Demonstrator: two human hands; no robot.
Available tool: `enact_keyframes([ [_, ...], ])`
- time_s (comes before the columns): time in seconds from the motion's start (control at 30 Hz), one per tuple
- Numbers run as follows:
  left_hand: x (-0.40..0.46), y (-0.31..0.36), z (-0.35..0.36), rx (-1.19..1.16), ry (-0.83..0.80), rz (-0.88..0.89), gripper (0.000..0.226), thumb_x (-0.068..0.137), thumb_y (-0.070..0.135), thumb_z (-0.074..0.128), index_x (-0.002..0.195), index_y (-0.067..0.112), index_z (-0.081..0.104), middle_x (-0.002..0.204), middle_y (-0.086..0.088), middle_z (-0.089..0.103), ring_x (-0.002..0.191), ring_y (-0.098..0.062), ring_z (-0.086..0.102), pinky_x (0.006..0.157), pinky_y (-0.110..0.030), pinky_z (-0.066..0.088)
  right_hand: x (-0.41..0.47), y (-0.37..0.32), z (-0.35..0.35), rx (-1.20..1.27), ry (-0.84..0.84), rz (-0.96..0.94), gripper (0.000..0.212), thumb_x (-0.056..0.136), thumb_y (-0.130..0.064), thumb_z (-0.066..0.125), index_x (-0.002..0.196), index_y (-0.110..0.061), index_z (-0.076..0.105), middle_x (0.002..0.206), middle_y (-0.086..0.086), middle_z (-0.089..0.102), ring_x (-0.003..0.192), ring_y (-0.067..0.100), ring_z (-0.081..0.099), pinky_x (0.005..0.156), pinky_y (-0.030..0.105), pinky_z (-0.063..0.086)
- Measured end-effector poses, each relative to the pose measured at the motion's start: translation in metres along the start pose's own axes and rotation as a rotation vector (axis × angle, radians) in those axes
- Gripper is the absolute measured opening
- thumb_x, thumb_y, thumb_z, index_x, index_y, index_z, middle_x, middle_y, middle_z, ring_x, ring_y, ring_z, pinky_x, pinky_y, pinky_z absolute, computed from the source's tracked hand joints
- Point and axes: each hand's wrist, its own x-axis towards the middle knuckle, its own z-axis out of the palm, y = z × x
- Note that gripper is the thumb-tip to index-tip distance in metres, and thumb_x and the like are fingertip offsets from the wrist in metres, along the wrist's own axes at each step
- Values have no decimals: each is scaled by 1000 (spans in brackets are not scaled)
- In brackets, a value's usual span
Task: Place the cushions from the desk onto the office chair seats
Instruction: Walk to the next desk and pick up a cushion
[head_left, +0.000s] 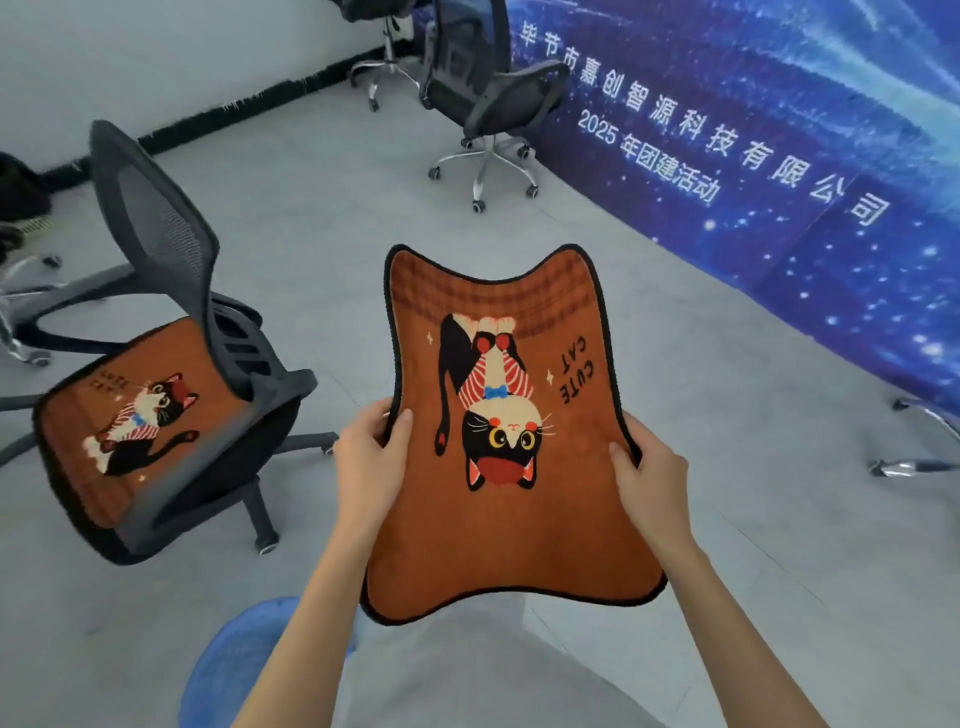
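Held cushion (511, 441) is up in the air in front of the person, brown with a cat print that reads upside down from here, long axis running away from the body toward the far empty chair (491, 98). Left hand (371, 462) pinches its left edge, thumb on top, fingers under; right hand (652, 480) grips the right edge the same way, so both hands are closed on the cushion at about mid-length. The target judged most likely is that empty chair straight ahead and a bit left, well apart from the hands, seat bare, backrest turned partly toward the camera (the seat opens away to the right, so approach from that side looks easier). The near chair (171, 332) at left already carries a placed cushion (130, 415) on its seat, so it is done. A third chair (384, 57) sits further back, seat not readable. Blue banner wall (779, 156) runs along the right; chrome chair legs (906, 467) poke in at the right edge. Open grey floor (322, 218) lies between hands and target, nothing blocking. No counter in view.
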Motion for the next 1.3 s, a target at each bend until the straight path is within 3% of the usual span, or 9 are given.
enact_keyframes([
  [0.13, 99, 36, 26, 33, 22, 8, 18, 94, 19, 48, 106, 23, 60, 86, 12, 63, 79, -4, 61, 72, -18, 51, 101, -30, 8, 38, -5, 32, 35, 95, -12, 43, 128, -19, 53, 119, 5, 64, 104, 23, 60, 94, 34, 45],
  [0.3, 211, 76, 39, 41, 24, 12, 18, 94, 20, 47, 105, 23, 61, 83, 18, 62, 79, 2, 60, 65, -8, 50, 213, -79, 17, 52, -15, 27, 36, 95, -14, 44, 130, -18, 51, 123, 5, 62, 109, 25, 58, 96, 36, 44],
  [0.5, 338, 87, 48, 19, 122, -69, 22, 93, 18, 48, 109, 15, 63, 97, 2, 67, 92, -15, 64, 86, -35, 54, 356, -142, 60, 27, -108, -59, 36, 94, -11, 45, 129, -16, 53, 121, 7, 64, 106, 25, 60, 96, 38, 46],
  [0.67, 452, 93, 39, -36, 316, -172, 21, 93, 19, 50, 108, 18, 63, 95, 4, 68, 96, -17, 65, 88, -38, 53, 491, -218, 128, -1, -298, -222, 36, 94, -13, 45, 130, -18, 53, 120, 5, 64, 102, 22, 61, 94, 37, 48],
  [0.73, 491, 102, 28, -62, 431, -216, 21, 92, 18, 51, 109, 16, 63, 95, 4, 67, 97, -17, 64, 86, -30, 52, 541, -259, 158, -18, -396, -318, 37, 94, -12, 46, 129, -19, 53, 118, 3, 65, 98, 18, 62, 90, 30, 51],
  [0.83, 541, 114, 5, -74, 587, -274, 24, 91, 17, 53, 112, 11, 63, 104, -2, 68, 101, -19, 63, 89, -31, 51, 602, -323, 205, -80, -526, -489, 38, 92, -8, 47, 128, -19, 55, 106, -4, 67, 85, 12, 61, 72, 1, 42],
  [1.0, 604, 105, -40, -143, 832, -371, 24, 89, 17, 56, 111, 10, 64, 106, -6, 70, 101, -21, 65, 91, -42, 53, 660, -419, 299, -146, -712, -703, 39, 92, -8, 47, 129, -20, 53, 110, -2, 68, 79, 7, 56, 64, -6, 36],
  [1.13, 662, 84, -87, -171, 975, -415, 23, 89, 17, 56, 111, 12, 64, 105, -7, 71, 99, -20, 66, 90, -45, 53, 688, -484, 383, -167, -816, -824, 38, 93, -11, 47, 129, -19, 53, 115, -1, 67, 83, 4, 56, 70, 0, 37],
  [1.3, 753, 64, -169, -224, 1069, -419, 23, 91, 18, 53, 111, 14, 64, 104, -5, 70, 97, -21, 67, 88, -46, 54, 714, -570, 485, -176, -867, -891, 37, 94, -11, 46, 129, -18, 54, 114, 1, 67, 84, 6, 57, 80, 19, 46],
])
